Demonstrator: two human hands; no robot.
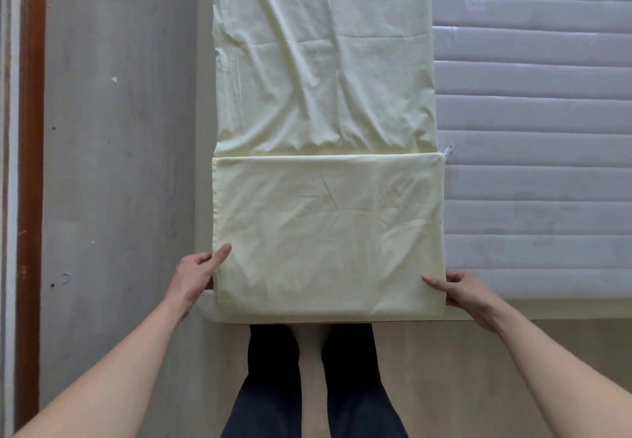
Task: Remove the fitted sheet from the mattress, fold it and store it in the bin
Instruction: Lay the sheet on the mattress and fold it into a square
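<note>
Two hands at the near fold: your left hand pinches the fitted sheet at its left edge, your right hand at its right edge. Lift both together, keep edges square. Sheet is pale yellow, creased, a long strip on the bare mattress.

The bare quilted mattress fills the right side of the frame, open for a hand to sweep across. The pale yellow fitted sheet lies flat as a long strip down the centre, low enough to pass over. Grey floor runs free along the left, bounded at the far left by a wooden frame.
</note>
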